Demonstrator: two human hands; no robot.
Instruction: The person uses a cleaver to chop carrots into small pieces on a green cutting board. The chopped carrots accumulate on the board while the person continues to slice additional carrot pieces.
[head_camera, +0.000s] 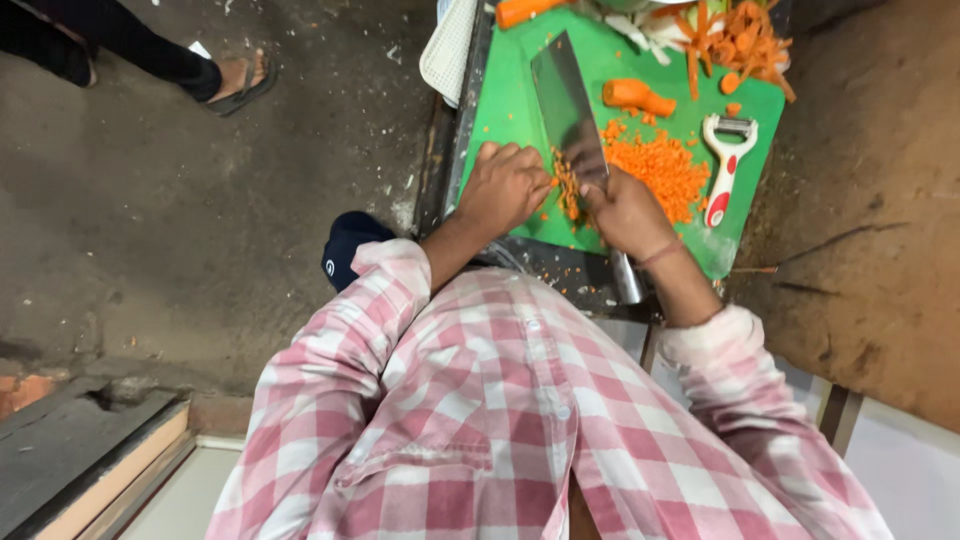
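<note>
A good share of the dicing looks done: a broad heap of fine carrot dice (660, 168) lies in the middle of the green cutting board (510, 110), spreading toward its right edge; a thin bundle of carrot strips (567, 187) sits near the board's near edge, and it is the piece under the blade just now. Work remains, as far as can be judged: a short carrot chunk (638, 96) rests uncut beyond the heap; a pile of longer carrot sticks (740, 40) lies at the far right corner; a whole carrot (525, 10) pokes in at the far edge.

The left hand (505, 187) is curled narrow, fingertips tucked and pressing on the strips from the left, knuckles toward the blade; its wrist crosses the board's near left edge. The right hand (625, 212) is closed around the handle of the cleaver (568, 105), whose wide steel blade runs from the hand toward the far edge, tilted slightly left, its edge down on the strips; the handle itself is hidden in the grip. Both forearms come in from pink checked sleeves (350, 340), elbows bent and spread wide.

A white and red peeler (725, 165) lies idle along the board's right edge, just beside the dice; another person's sandalled foot (240, 78) stands on the floor well away to the left.
</note>
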